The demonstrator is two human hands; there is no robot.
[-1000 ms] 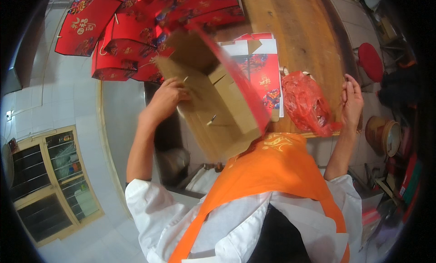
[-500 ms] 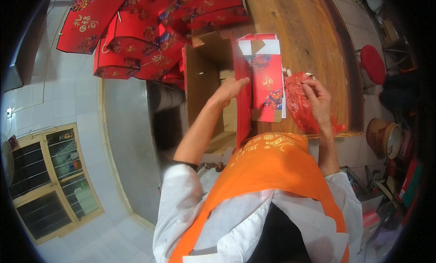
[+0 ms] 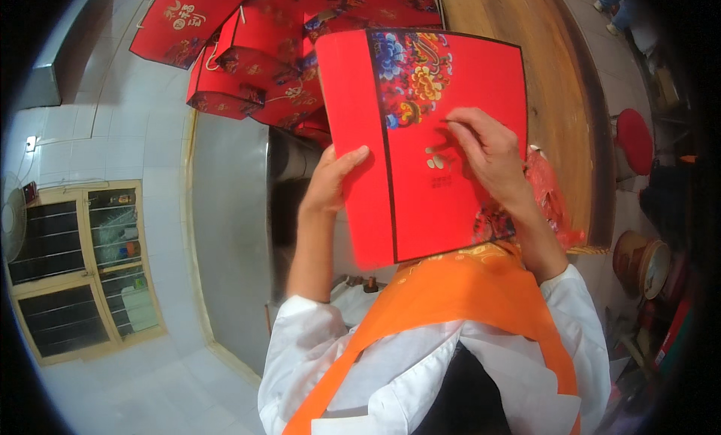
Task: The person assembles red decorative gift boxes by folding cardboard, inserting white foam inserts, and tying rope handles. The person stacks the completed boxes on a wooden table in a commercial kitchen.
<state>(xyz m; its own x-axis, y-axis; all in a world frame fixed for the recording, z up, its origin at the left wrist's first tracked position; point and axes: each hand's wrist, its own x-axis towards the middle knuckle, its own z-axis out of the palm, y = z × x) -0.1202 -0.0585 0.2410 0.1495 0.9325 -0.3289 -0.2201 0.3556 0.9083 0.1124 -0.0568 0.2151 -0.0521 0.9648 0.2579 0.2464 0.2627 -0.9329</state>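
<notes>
Orange apron (image 3: pixel 451 292): nearest the eye, just under the near edge of the box (image 3: pixel 424 210).
Left hand (image 3: pixel 329 178): holding the box by its left edge, thumb over the red face, fingers hidden behind.
Right hand (image 3: pixel 490 153): narrow, fingertips drawn together over the middle of the face; with blur and shadow there, cannot tell whether pinching anything or quite touching.
Box: between both hands, held up in front of the chest, broad red face toward the eye.
Long axis: running away from the body, far end leaning a little left, in line with the black stripe (image 3: pixel 387 165).
Nearer hand: left at the edge, in firm contact; right nearer the middle of the face, just below the flower print (image 3: pixel 413 82).
Plastic bag (image 3: pixel 548 195): red, partly behind the right wrist.
Table (image 3: pixel 574 97): wooden, beyond the box.
Piled boxes (image 3: pixel 259 56): red, farther off, ahead and left.
</notes>
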